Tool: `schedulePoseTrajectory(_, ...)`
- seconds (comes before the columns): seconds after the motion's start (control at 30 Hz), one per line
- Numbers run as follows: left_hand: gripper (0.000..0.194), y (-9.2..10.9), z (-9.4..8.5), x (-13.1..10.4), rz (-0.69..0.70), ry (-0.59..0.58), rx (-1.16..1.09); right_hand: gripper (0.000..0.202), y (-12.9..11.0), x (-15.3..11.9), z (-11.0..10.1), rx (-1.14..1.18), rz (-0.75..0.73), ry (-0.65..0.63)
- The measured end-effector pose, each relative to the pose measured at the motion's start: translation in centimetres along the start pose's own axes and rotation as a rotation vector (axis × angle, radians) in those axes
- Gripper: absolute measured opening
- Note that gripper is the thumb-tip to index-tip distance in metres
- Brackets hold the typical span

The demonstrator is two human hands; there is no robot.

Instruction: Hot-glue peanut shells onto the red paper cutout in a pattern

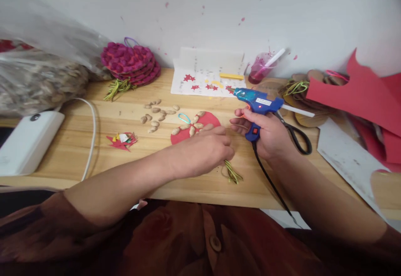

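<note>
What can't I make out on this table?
In the head view:
Part of the red disc: behind the left hand.
Whether that hand holds anything: its own back hides this.
Print on the white sheet and blue glue gun: too small.
White box: cut off by the left edge.

Centre frame, the left hand (206, 148) hides part of the red disc (210, 119). The plastic bag (40, 77), upper left, runs past the frame's edge.
</note>
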State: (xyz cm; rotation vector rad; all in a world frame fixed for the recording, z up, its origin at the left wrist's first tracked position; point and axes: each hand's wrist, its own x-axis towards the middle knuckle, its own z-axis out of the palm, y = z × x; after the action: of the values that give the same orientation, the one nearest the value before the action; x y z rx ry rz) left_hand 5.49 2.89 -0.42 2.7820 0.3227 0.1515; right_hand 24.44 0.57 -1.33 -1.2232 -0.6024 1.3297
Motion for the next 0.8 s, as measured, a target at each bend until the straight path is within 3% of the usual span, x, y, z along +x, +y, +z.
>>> schedulePoseTrajectory(0.23,0.025,1.0,1.6,0.5,-0.047,0.147,-0.041,0.020,0.2,0.1,0.1,-0.024,-0.020,-0.002)
schedulePoseTrajectory(0.37,0.039,1.3,1.5,0.5,0.077,0.185,-0.164,0.020,0.1,0.0,0.2,0.007,-0.020,0.008)
schedulePoseTrajectory(0.47,0.035,1.7,1.0,0.5,0.201,0.156,-0.177,0.024,-0.1,-0.1,0.3,0.015,-0.008,0.018)
schedulePoseTrajectory(0.57,0.027,1.5,0.1,0.6,0.226,0.195,-0.156,0.026,-0.3,-0.2,0.3,0.006,0.000,0.053)
schedulePoseTrajectory(0.63,0.027,0.9,-1.1,0.4,0.154,0.241,-0.149,0.028,-0.4,-0.3,0.2,0.018,0.014,0.065)
schedulePoseTrajectory(0.7,0.034,-0.3,-2.9,-0.1,-0.008,0.299,-0.139,0.026,-0.4,-0.3,0.3,0.017,0.038,0.067)
schedulePoseTrajectory(0.8,0.039,-3.1,-6.2,-2.1,-0.458,0.372,-0.041,0.021,-0.3,-0.5,0.5,-0.011,0.049,0.059)
